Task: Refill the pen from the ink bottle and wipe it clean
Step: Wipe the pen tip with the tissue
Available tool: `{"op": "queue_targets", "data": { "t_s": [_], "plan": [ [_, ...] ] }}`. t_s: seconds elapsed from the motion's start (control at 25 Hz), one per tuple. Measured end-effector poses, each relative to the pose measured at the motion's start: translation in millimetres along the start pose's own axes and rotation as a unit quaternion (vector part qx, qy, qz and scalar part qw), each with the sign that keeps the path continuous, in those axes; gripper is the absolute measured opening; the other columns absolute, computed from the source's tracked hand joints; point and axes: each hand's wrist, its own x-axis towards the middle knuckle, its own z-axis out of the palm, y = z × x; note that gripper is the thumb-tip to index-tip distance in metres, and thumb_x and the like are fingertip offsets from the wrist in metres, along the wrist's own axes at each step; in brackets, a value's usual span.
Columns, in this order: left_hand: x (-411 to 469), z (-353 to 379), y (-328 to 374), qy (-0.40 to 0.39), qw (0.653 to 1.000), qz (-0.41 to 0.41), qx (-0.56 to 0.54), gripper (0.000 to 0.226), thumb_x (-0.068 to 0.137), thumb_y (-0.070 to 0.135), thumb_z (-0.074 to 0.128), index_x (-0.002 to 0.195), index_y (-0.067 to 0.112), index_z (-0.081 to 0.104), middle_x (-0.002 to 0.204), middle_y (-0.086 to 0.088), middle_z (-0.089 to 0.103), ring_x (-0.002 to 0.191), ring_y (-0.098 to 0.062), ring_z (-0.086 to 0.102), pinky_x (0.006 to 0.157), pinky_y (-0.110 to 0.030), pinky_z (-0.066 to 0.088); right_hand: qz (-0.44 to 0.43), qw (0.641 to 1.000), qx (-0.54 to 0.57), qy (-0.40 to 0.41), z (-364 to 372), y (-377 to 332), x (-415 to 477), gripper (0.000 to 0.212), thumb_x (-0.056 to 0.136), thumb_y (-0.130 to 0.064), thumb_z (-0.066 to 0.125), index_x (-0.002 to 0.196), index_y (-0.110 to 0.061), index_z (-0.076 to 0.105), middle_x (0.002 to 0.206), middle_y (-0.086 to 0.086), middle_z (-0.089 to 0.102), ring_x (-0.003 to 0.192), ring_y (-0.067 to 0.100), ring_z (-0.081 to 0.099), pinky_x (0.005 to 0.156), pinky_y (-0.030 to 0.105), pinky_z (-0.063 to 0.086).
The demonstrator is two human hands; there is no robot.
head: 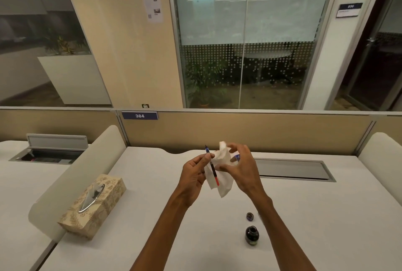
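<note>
The pen [211, 165] is held up above the white tabletop [152, 216], tilted with its dark blue tip end pointing up and away and its red lower barrel slanting down toward the person. The left hand [195, 175] has it in a narrow grip, thumb and forefinger pinched on the barrel about midway along. Just right of the pen, and partly behind its red section, hangs a crumpled white tissue [221, 170], which the right hand [243, 168] holds with fingers curled loosely round its upper part; a small blue piece shows between those fingers, too blurred to identify. Whether the tissue touches the pen cannot be told for sure, though the two overlap in the view. Below the pen, nearer the person and a little right, the dark ink bottle [252, 236] stands open on the tabletop, with its small round cap [250, 216] lying just beyond it, apart from it. Well to the left of the pen sits a patterned beige tissue box [93, 205]. Beyond the pen, to the right, a grey cable hatch [291, 169] is set flush in the tabletop.
</note>
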Motion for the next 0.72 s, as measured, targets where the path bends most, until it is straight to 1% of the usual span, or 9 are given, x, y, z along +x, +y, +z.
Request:
{"op": "queue_targets", "data": {
  "t_s": [0.04,0.08,0.12,0.2,0.32,0.44,0.52,0.6,0.72],
  "plan": [
    [1,-2,2,-0.012,1.0,-0.003,0.004,0.032,0.089,0.028,0.061,0.11,0.006,0.071,0.11,-0.012,0.073,0.101,-0.026,0.069,0.084,-0.032,0.059,-0.008,1.0,0.0,-0.015,-2,2,2,0.074,0.066,-0.034,0.088,0.131,-0.028,0.053,0.118,-0.012,0.053,0.1,0.01,0.056,0.08,0.021,0.051],
    [2,-5,4,-0.026,1.0,-0.006,0.007,0.036,0.087,0.03,0.062,0.113,0.006,0.07,0.113,-0.014,0.072,0.103,-0.028,0.069,0.087,-0.034,0.059,-0.014,0.999,0.003,-0.038,-5,2,4,0.072,0.069,-0.033,0.087,0.132,-0.029,0.054,0.12,-0.014,0.054,0.104,0.009,0.055,0.085,0.022,0.05],
    [3,-7,6,-0.04,0.999,-0.007,0.012,0.039,0.086,0.031,0.062,0.115,0.006,0.069,0.115,-0.014,0.071,0.105,-0.028,0.069,0.089,-0.035,0.058,-0.015,0.998,0.018,-0.062,-5,2,5,0.063,0.072,-0.031,0.085,0.128,-0.03,0.058,0.116,-0.015,0.058,0.103,0.01,0.057,0.087,0.023,0.051],
    [6,-9,9,-0.066,0.998,-0.002,0.02,0.042,0.088,0.032,0.06,0.12,0.005,0.067,0.119,-0.01,0.072,0.108,-0.026,0.069,0.092,-0.035,0.057,0.002,0.995,0.07,-0.075,-4,2,4,0.039,0.076,-0.026,0.082,0.111,-0.027,0.065,0.1,-0.012,0.066,0.091,0.01,0.063,0.086,0.027,0.056],
    [10,-6,8,-0.046,0.994,0.033,0.094,0.037,0.092,0.027,0.063,0.124,0.008,0.067,0.122,-0.005,0.071,0.113,-0.021,0.068,0.095,-0.033,0.056,0.043,0.993,0.109,0.02,-1,10,2,0.017,0.08,-0.026,0.08,0.091,-0.021,0.068,0.083,-0.003,0.069,0.077,0.016,0.063,0.069,0.028,0.055],
    [13,-4,2,0.003,0.965,0.089,0.246,0.028,0.093,0.033,0.063,0.113,0.016,0.073,0.115,0.002,0.072,0.11,-0.016,0.066,0.095,-0.031,0.055,0.06,0.993,0.081,0.063,-4,17,5,0.014,0.083,-0.025,0.077,0.087,-0.027,0.063,0.083,-0.004,0.067,0.079,0.021,0.064,0.07,0.037,0.057],
    [10,0,1,-0.024,0.958,0.08,0.274,0.023,0.097,0.032,0.059,0.106,0.019,0.075,0.107,0.006,0.075,0.105,-0.009,0.067,0.085,-0.022,0.052,0.069,0.992,0.101,0.037,-10,13,7,0.018,0.084,-0.021,0.075,0.087,-0.033,0.062,0.085,-0.008,0.067,0.081,0.016,0.063,0.07,0.032,0.056],
    [7,5,3,-0.057,0.958,0.053,0.277,0.024,0.1,0.03,0.053,0.102,0.021,0.075,0.099,0.009,0.077,0.098,0.0,0.068,0.076,-0.015,0.048,0.097,0.982,0.157,-0.027,-18,7,6,0.015,0.086,-0.019,0.073,0.085,-0.032,0.066,0.083,-0.007,0.069,0.078,0.015,0.064,0.064,0.025,0.055],
    [7,9,0,-0.073,0.955,0.036,0.285,0.027,0.103,0.028,0.048,0.1,0.019,0.074,0.097,0.008,0.077,0.092,0.003,0.066,0.072,-0.016,0.045,0.117,0.971,0.181,-0.108,-26,6,3,0.004,0.086,-0.027,0.073,0.085,-0.028,0.069,0.077,-0.007,0.07,0.072,0.012,0.065,0.058,0.02,0.052]
  ]
}}
